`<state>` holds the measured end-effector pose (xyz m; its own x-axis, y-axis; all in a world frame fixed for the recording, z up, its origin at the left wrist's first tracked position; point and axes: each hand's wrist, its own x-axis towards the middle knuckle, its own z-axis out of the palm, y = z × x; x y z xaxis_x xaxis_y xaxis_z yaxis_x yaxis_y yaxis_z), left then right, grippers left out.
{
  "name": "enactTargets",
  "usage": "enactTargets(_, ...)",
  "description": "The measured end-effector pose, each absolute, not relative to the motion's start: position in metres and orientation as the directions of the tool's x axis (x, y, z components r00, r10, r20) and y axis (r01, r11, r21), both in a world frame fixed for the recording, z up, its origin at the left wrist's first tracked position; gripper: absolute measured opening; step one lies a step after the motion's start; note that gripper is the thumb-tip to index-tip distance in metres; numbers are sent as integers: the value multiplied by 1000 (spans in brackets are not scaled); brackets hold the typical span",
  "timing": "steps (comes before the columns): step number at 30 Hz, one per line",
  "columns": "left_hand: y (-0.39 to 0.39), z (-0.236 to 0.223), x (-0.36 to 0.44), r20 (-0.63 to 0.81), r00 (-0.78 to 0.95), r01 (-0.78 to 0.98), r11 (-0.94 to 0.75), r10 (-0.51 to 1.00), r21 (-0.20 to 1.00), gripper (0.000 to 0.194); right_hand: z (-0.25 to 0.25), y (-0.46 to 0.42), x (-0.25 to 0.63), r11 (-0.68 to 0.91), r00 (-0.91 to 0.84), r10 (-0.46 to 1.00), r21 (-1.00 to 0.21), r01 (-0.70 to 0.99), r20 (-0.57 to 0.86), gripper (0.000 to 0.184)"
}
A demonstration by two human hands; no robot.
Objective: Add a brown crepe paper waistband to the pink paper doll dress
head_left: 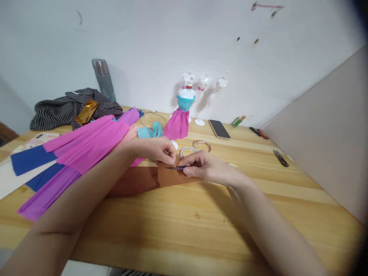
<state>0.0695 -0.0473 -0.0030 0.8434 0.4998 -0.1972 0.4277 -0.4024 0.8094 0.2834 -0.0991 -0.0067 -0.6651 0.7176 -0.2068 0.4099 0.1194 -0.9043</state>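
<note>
A brown strip of thin crepe-like paper lies across the middle of the wooden table. My left hand is closed at the upper edge of this strip, its fingers pinched together. From the other side, my right hand grips small scissors with a dark blue handle. Their thin pointed blades face left, over the brown paper and just below my left fingertips. Whether the blades are apart cannot be made out. A white roll of tape lies just behind my right hand.
Pink, purple and blue paper strips are heaped at left. Behind stand white figurines, one in a pink paper skirt. A phone, a beaded ring, black snips, a striped cloth and a bottle are around.
</note>
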Motion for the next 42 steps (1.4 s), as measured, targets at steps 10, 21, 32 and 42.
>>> enactTargets(10, -49, -1, 71, -197, 854, 415, -402, 482, 816, 10, -9, -97, 285, 112, -657, 725, -906, 408, -206, 30)
enactTargets(21, -49, -2, 72, -176, 856, 410, -430, 486, 805, 11, -11, -96, 286, 132, -671, 714, -904, 408, -199, 29)
enactTargets(32, -49, -6, 74, -201, 852, 417, -395, 483, 818, 8, -10, -95, 287, 185, -689, 699, -883, 432, -191, 26)
enactTargets(42, -49, -3, 72, -234, 840, 443, -371, 489, 816, 8, -4, -94, 289, 86, -658, 708, -893, 441, -257, 33)
